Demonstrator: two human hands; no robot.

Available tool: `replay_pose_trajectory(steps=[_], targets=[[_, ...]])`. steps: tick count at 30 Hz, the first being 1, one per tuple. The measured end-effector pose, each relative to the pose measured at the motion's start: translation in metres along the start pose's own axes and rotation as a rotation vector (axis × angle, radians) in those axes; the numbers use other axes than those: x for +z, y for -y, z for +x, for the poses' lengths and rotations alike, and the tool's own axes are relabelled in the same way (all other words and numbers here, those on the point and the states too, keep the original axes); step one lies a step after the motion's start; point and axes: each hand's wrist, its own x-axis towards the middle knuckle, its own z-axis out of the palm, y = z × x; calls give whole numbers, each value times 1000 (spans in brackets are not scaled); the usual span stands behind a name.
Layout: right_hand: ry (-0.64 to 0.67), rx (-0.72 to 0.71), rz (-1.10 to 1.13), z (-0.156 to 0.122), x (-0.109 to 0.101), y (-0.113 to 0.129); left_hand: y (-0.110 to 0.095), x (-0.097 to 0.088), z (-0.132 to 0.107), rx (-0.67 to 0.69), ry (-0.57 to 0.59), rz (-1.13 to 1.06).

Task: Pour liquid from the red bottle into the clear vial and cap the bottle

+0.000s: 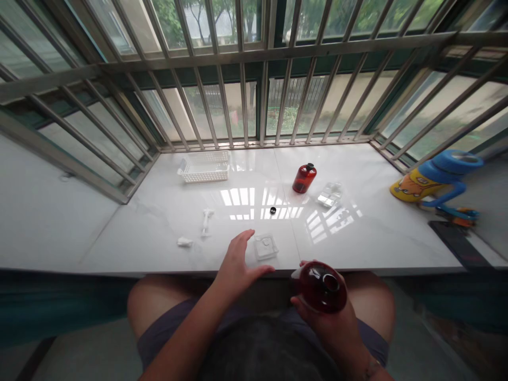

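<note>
My right hand is wrapped round a dark red bottle in front of the counter edge. The bottle's round neck faces up toward me with no cap on it. Over the counter's front edge, my left hand has thumb and fingers spread apart with nothing between them. Just right of its fingers lies a small clear square plastic container. Farther back is a small black cap. A second red bottle with a black top stands beyond it.
A white perforated basket sits at the back left. White crumpled pieces and a thin white item lie at left. Clear plastic packaging is beside the standing bottle. At right are a blue-yellow flask and dark phone-like slab.
</note>
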Motion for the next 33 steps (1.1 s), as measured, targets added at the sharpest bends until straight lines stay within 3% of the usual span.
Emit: replay_pose_trajectory(steps=[4, 8, 12, 18, 22, 27, 33], targets=[[-93, 13, -58, 2, -12, -15, 24, 29, 22, -84, -24, 114], [-118, -4, -90, 6, -18, -15, 26, 37, 27, -89, -20, 86], [-99, -21, -99, 12, -18, -2, 17, 23, 13, 1, -82, 46], [-36, -108, -181, 25, -9, 12, -5, -17, -19, 247, -126, 87], [42, -269, -240, 36, -5, 7, -21, -38, -40, 263, -136, 117], [137, -467, -318, 48, -6, -2, -36, -48, -60, 277, -140, 114], [179, -642, -393, 60, -8, 6, -39, -47, -65, 297, -156, 104]])
